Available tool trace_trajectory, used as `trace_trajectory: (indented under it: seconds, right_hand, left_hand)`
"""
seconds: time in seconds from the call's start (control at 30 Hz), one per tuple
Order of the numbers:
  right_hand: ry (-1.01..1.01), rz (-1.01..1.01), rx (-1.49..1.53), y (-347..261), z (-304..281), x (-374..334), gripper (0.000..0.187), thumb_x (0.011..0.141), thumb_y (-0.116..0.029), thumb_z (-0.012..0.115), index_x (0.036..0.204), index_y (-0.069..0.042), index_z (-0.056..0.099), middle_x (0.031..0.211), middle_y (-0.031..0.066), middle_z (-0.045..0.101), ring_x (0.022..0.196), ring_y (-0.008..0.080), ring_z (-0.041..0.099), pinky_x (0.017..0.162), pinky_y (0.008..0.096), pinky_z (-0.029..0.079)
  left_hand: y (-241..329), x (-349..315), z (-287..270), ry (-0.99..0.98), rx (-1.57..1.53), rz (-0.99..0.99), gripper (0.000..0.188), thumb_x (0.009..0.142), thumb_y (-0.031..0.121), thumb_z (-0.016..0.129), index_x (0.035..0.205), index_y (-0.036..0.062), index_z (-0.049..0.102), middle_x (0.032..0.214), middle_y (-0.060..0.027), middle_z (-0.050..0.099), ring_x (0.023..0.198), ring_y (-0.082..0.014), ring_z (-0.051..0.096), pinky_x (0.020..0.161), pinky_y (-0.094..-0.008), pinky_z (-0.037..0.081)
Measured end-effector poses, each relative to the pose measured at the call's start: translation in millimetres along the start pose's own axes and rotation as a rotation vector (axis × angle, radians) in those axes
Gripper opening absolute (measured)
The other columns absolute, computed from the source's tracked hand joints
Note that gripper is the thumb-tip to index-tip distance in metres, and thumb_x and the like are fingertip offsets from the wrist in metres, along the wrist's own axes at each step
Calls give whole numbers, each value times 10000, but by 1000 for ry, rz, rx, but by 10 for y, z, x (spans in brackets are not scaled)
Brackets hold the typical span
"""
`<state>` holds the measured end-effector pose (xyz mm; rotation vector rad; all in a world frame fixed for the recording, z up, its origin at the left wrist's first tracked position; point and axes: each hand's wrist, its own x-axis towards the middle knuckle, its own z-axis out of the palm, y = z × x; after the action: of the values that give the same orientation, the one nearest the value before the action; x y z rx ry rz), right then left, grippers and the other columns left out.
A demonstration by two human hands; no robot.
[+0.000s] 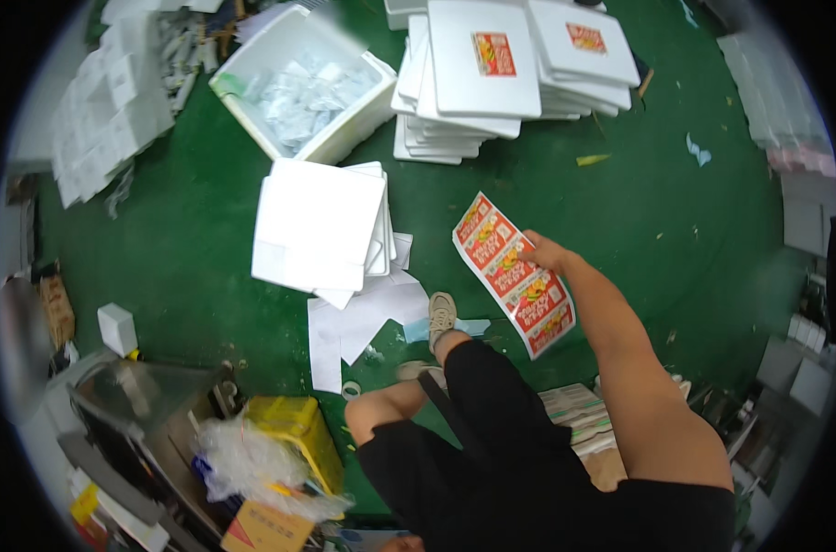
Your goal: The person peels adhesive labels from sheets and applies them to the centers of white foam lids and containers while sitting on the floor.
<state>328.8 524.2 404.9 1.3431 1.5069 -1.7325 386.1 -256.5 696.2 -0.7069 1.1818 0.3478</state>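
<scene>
My right hand (545, 252) pinches the right edge of a long sheet of red-and-white stickers (515, 276), which hangs slanting over the floor. A row of matching printed labels runs down the sheet. Only a sliver of what appears to be my left hand (402, 545) shows at the lower edge, and its fingers are hidden. To the left of the sheet, a stack of white foam lids (319, 224) lies with plain tops, on or beside scattered white papers (381, 308). Farther off, another stack of white foam lids (478, 55) carries a red label on top.
A white foam box (372, 97) full of clear bags stands behind the lids. More labelled lids (584, 41) are piled at the far right. A yellow crate (294, 432) with crumpled plastic film (252, 460) sits at the lower left. A tape roll (351, 390) lies near my feet.
</scene>
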Motion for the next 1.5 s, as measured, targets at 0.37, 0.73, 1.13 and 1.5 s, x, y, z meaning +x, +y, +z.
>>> trace_trajectory:
  seconds: [0.37,0.73,1.13,1.5]
  right_hand:
    - [596,-132,-430,1037,411,3256,473,813,-211,787,1213,-96,562,1021,175,708,939,297,693,836,383,539]
    - [767,-614,-402,839,556,2359,198,980,-196,637,1013,-2,616,847,89,637,791,144,589,706,306,480]
    - [-485,-950,90,-681,3034,689,653,979,-76,625,1509,-39,245,1433,153,464,1330,205,459,1089,390,428]
    - [184,-1720,-531,-1527,3155,623,587,756,-165,851,1258,-58,567,1320,149,563,1180,295,572,995,415,462]
  left_hand:
    - [5749,1400,-811,270,1054,1455,328,733,174,809,1007,80,654,1111,-100,651,1006,-311,616,859,-426,482]
    - [6010,1661,-1274,559,1186,1471,390,816,258,769,1155,97,663,1081,-63,683,977,-299,647,884,-389,495]
    - [5954,1357,-1506,-549,-302,1381,700,902,134,745,1466,-51,375,1385,-191,565,1275,-267,557,1075,-394,448]
    - [5688,1432,-1143,267,-93,1701,481,883,-11,698,1316,-34,490,1196,-121,643,1067,-178,637,919,-328,526]
